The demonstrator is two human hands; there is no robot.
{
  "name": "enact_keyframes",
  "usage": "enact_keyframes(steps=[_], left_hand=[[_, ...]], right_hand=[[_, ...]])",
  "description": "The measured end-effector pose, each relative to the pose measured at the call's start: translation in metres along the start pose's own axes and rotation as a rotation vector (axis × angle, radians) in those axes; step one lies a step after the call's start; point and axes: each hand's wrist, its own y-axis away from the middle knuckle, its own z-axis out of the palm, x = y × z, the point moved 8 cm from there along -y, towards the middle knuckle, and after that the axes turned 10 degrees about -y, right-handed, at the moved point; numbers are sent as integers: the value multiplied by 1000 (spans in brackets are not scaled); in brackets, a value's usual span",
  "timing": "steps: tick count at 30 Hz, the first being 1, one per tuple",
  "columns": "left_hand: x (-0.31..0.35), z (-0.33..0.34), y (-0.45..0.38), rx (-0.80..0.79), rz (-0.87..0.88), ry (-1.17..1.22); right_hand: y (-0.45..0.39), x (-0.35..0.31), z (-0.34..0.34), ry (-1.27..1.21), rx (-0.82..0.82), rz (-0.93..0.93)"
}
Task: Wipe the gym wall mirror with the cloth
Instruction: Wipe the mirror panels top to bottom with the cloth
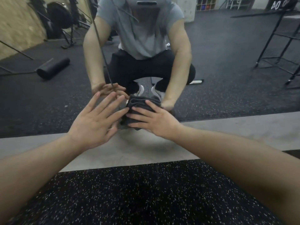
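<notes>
In the left middle of the frame, the person's left hand (pixel 92 122) is reaching forward with its fingers straight and spread wide, holding nothing. Its fingertips are close to the mirror (pixel 48 98). Just to the right, near the middle of the frame, the dark folded cloth (pixel 138 105) is sitting against the bottom part of the mirror. The right hand (pixel 152 119) is lying flat on the cloth, pressing it with straight fingers. Both bare arms are stretching out over the speckled black floor (pixel 138 195).
</notes>
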Motion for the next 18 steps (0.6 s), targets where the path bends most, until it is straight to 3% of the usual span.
enact_keyframes(steps=[6,18], left_hand=[[-13,8,20,-49,-4,-11],[65,2,-50,20,180,33]], right_hand=[[-28,-10,-3,44,-39,-51],[186,91,7,91,-189,-116]])
